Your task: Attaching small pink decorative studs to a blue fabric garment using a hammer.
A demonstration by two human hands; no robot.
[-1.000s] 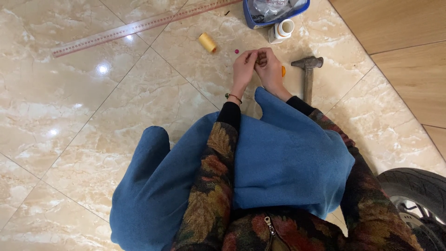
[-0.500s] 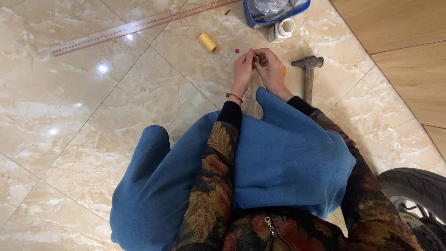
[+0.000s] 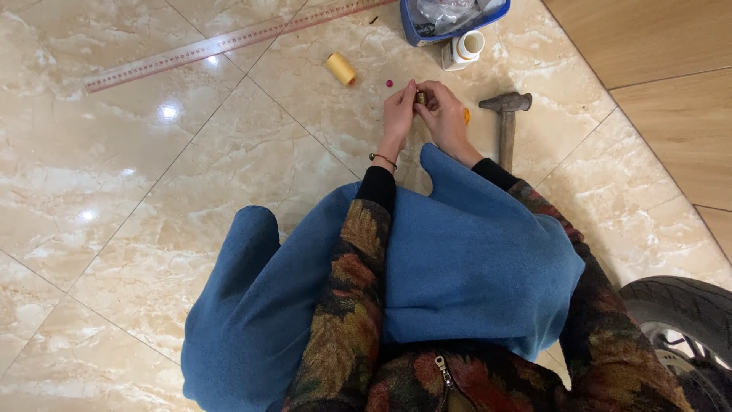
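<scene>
- Left hand [image 3: 398, 114] and right hand [image 3: 442, 114] pressed close together at upper centre, fingertips pinching a small brownish object [image 3: 420, 98] between them, above the marble floor [image 3: 152, 229].
- Hammer [image 3: 505, 122] just right of the hands; yellow thread spool [image 3: 341, 69] to the upper left.
- Blue cloth [image 3: 457, 267] draped over the lap below.
- Long ruler [image 3: 229, 42] along the top left.

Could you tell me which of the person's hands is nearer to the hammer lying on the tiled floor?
The right. The right hand sits just left of the hammer, close to its head but not touching. The left hand lies beyond it, farther from the hammer, both pinching one small object.
</scene>
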